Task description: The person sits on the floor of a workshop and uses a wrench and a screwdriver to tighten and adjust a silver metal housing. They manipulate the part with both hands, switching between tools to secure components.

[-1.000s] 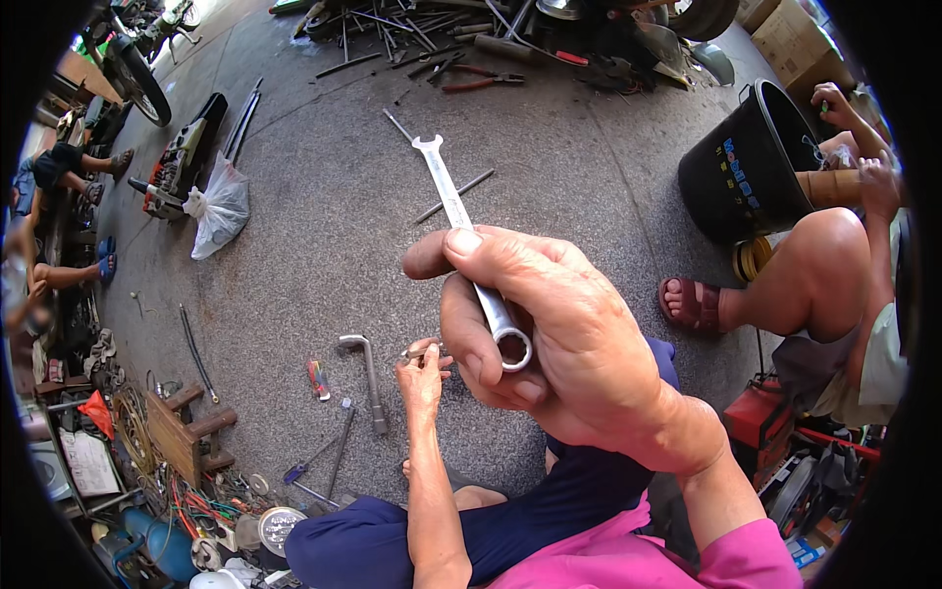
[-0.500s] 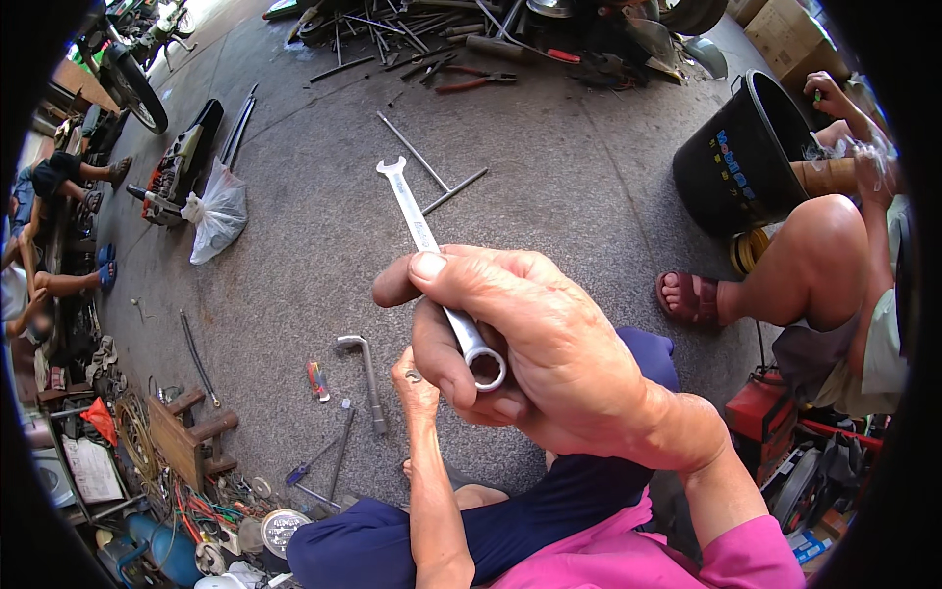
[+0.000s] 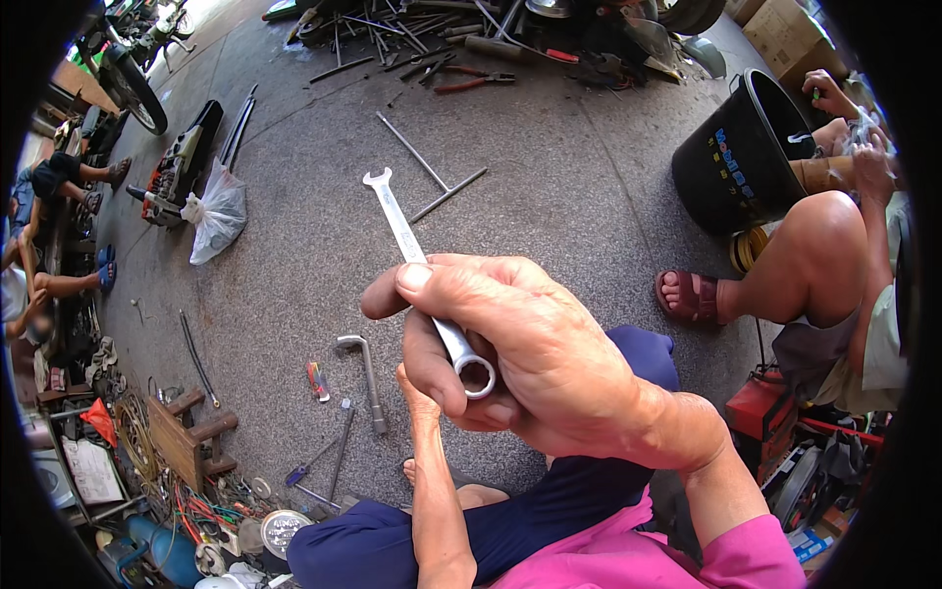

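Note:
Held up in the middle of the view is a silver combination wrench. My right hand is closed round its shaft, thumb on top. The open-ended jaw points away from me, and the ring end sticks out below my fingers. My left hand is low, partly behind the right one, so its fingers are hidden. Beside it on the ground lies an L-shaped socket wrench, with a small red-and-white item to its left. Past the combination wrench's jaw lies a T-handle wrench.
A black bucket stands at the right beside a seated person's bent leg. Loose metal tools, including red-handled pliers, are heaped at the far side. A wooden stool and a plastic bag are at left.
My right hand has shifted slightly left with the combination wrench, which now covers more of my left hand. My left hand has dropped a little.

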A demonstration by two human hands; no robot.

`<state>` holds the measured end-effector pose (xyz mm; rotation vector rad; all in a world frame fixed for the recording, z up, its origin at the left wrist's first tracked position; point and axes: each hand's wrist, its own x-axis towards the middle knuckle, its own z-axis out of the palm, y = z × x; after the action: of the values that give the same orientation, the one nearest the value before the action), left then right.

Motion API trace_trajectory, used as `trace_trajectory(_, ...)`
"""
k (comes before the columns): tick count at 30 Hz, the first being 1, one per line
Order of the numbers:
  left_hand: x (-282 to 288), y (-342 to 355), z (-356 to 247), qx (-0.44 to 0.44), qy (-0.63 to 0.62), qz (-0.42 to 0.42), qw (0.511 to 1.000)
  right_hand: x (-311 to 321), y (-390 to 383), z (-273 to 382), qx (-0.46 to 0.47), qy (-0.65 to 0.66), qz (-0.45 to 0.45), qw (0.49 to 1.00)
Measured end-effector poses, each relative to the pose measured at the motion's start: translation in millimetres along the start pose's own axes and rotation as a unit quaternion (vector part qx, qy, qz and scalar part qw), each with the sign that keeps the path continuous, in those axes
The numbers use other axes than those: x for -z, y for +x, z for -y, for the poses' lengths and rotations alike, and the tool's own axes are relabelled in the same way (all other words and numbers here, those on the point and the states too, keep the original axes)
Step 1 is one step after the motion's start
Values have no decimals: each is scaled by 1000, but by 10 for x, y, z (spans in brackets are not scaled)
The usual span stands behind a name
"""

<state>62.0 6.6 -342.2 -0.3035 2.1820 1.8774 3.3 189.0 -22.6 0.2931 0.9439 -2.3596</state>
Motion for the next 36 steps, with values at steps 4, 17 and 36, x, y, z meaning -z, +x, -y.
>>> trace_trajectory(4,-65,-36,-169,16,35,-15,999,22,1,8,-3,-4,-4,1000)
trace_trajectory(17,-326,-46,15,-23,108,-150,983,47,-214,346,151,-239,-42,958)
trace_trajectory(36,-625,-92,-5,40,86,-282,955,1587,356,-1302,11,-686,-220,693)
